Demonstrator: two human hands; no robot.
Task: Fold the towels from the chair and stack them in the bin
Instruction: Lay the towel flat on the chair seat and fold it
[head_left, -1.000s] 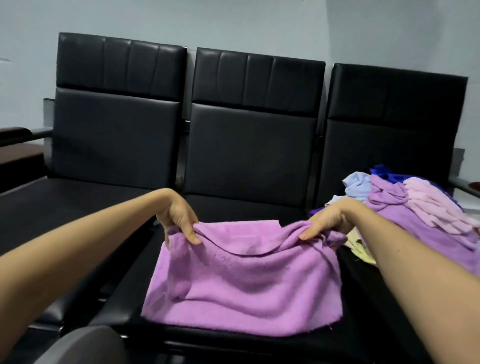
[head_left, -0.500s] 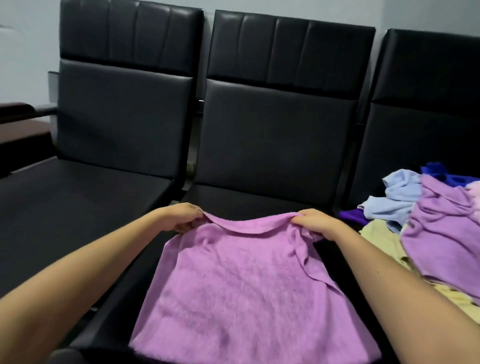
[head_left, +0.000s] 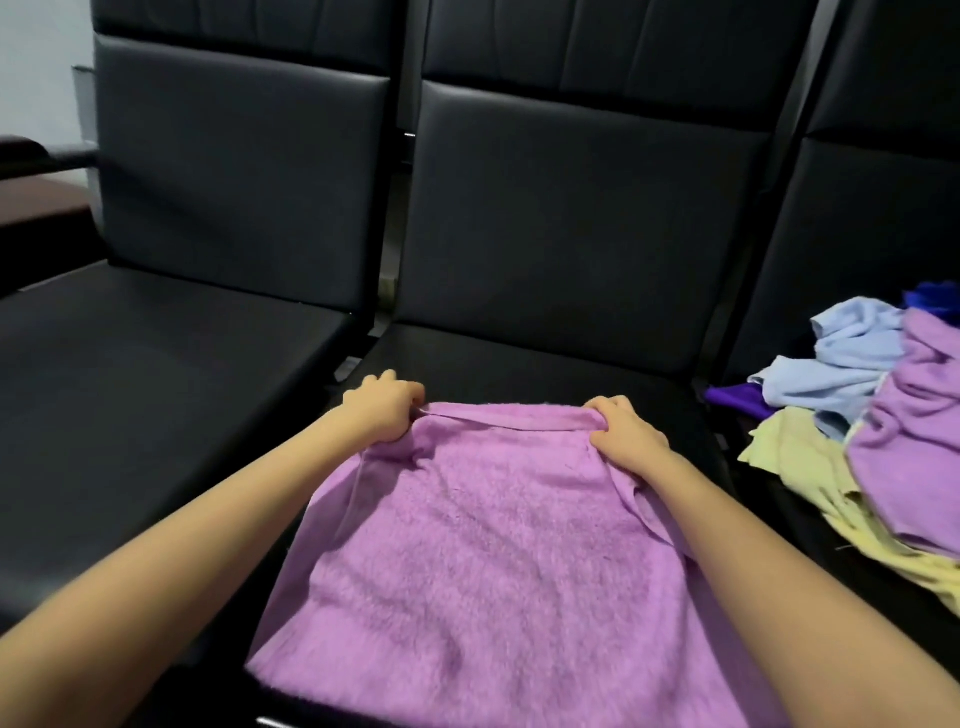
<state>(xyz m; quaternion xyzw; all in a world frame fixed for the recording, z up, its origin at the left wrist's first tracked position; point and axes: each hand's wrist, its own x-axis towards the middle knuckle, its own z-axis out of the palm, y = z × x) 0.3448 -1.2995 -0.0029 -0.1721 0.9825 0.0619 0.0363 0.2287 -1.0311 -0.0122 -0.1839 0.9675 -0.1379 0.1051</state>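
Observation:
A pink-purple towel (head_left: 478, 561) lies spread over the seat of the middle black chair (head_left: 545, 358). My left hand (head_left: 382, 408) grips its far left corner, and my right hand (head_left: 626, 428) grips its far right corner, both pressed down near the seat. The far edge runs taut between them. A heap of unfolded towels sits on the right chair: a light blue towel (head_left: 841, 358), a purple towel (head_left: 914, 431) and a pale yellow towel (head_left: 810, 467). No bin is in view.
Three black padded chairs stand in a row against a pale wall. The left chair seat (head_left: 145, 374) carries nothing. A dark blue cloth (head_left: 935, 301) peeks out behind the heap, and a dark armrest (head_left: 31, 156) juts at far left.
Both hands have carried the towel's far edge away from me and lowered it onto the seat, so the towel now lies flatter. The camera has tilted down and moved closer.

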